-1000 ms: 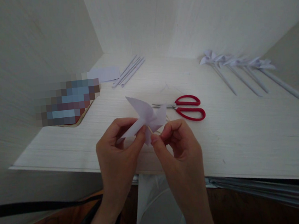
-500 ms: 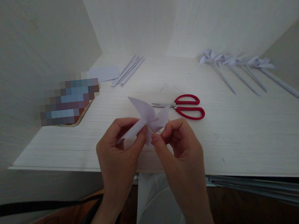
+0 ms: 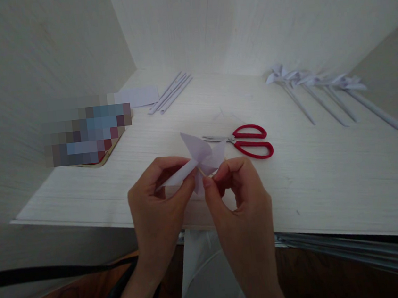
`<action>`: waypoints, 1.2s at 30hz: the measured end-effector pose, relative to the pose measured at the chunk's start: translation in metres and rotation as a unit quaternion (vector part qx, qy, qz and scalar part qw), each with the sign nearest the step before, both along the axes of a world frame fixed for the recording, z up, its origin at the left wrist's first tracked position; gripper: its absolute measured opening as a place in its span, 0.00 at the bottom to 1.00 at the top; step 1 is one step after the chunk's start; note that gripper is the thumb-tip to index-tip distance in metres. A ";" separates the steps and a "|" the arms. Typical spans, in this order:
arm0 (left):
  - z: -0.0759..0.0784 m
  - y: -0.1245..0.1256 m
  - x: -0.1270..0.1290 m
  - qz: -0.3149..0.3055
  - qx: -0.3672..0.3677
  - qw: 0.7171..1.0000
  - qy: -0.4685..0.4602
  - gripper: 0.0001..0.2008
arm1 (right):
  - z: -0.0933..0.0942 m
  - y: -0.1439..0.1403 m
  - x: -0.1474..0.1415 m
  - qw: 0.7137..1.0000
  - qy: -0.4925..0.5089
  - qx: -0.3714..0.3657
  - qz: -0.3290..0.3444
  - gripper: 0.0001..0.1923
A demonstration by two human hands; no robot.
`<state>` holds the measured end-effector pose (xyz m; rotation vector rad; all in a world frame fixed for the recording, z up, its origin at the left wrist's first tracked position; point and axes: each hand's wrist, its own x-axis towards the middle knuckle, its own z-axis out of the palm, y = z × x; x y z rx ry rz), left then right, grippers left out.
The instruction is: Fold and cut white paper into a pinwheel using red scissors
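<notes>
Above the front edge of the table, my left hand is closed on a white paper pinwheel, its thumb pressed near the centre. My right hand pinches a thin pale wooden stick between thumb and forefinger. One end of the stick meets the middle of the pinwheel; I cannot tell how deep it sits. Just beyond the pinwheel lie scissors with red handles, blades pointing left. Part of the pinwheel's lower side is hidden by my fingers.
At the back right, several pinwheels on paper sticks lie in a row. Rolled paper tubes and a white paper sheet are at the back left. A blurred-out device lies left. Walls enclose the white table.
The pinwheel's upper blade has shifted slightly right and down. Both hands keep nearly the same place and hold, with the stick still at the pinwheel's centre.
</notes>
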<state>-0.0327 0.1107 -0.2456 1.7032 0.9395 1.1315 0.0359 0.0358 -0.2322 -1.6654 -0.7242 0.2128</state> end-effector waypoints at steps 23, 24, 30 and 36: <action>-0.002 0.001 -0.001 0.017 -0.036 0.999 -0.008 0.07 | -0.001 -0.002 -0.001 0.999 -0.029 -0.015 0.022 0.07; -0.002 0.001 0.000 0.018 -0.035 0.999 -0.009 0.07 | -0.002 -0.002 -0.001 0.999 -0.024 -0.006 0.022 0.08; 0.000 0.000 0.002 0.018 -0.053 0.998 -0.021 0.08 | -0.003 -0.002 -0.002 0.999 -0.030 0.030 0.027 0.09; 0.000 0.001 0.002 0.019 -0.071 0.997 -0.021 0.08 | -0.003 -0.003 -0.002 0.996 -0.064 0.058 0.034 0.12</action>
